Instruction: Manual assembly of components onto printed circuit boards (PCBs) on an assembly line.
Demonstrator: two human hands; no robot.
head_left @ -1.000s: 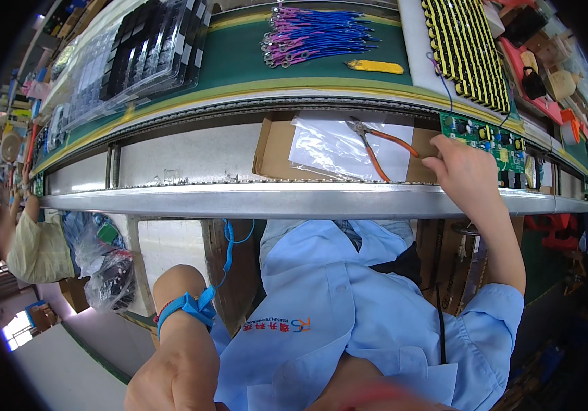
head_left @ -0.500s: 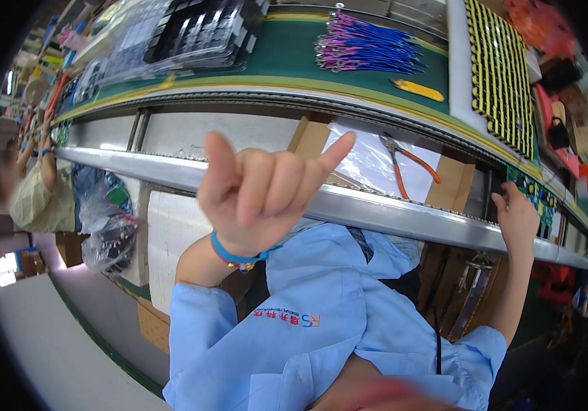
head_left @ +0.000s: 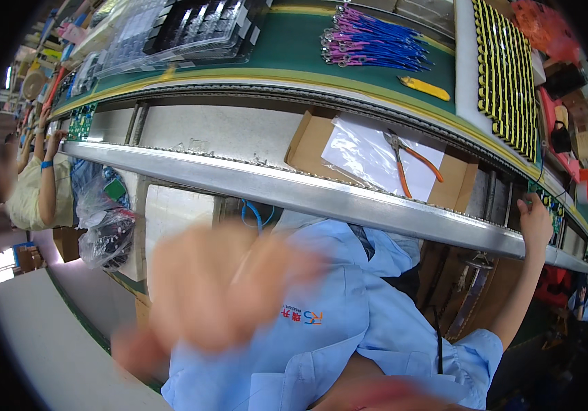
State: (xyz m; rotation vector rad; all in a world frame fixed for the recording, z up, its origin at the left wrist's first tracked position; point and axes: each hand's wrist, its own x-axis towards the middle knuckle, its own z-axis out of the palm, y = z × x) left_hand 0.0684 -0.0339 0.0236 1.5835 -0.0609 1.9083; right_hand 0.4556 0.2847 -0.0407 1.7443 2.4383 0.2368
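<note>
My left hand (head_left: 218, 294), smeared by motion, is raised in front of my light blue jacket (head_left: 335, 301). How its fingers are set cannot be made out, and I see nothing in it. At the right end of the metal rail (head_left: 294, 179), my right hand (head_left: 536, 219) has its fingers bent together at the left edge of a green circuit board (head_left: 555, 205). The hand partly hides the board and the fingers' exact grip. Orange-handled pliers (head_left: 403, 164) lie on a clear plastic bag over white paper in a cardboard box tray (head_left: 305, 147), between the rails.
On the green bench (head_left: 287, 51) lie blue wires with pink ends (head_left: 376, 41), a yellow cutter (head_left: 425, 88) and black trays (head_left: 194, 27). A white board (head_left: 468, 61) carries yellow-black strips (head_left: 506, 75). At far left, a co-worker (head_left: 33, 185) reaches toward another circuit board (head_left: 81, 123).
My left hand has dropped from above the rail toward my chest and blurred. My right hand and the circuit board at its fingertips have shifted right. The board at far left shows more.
</note>
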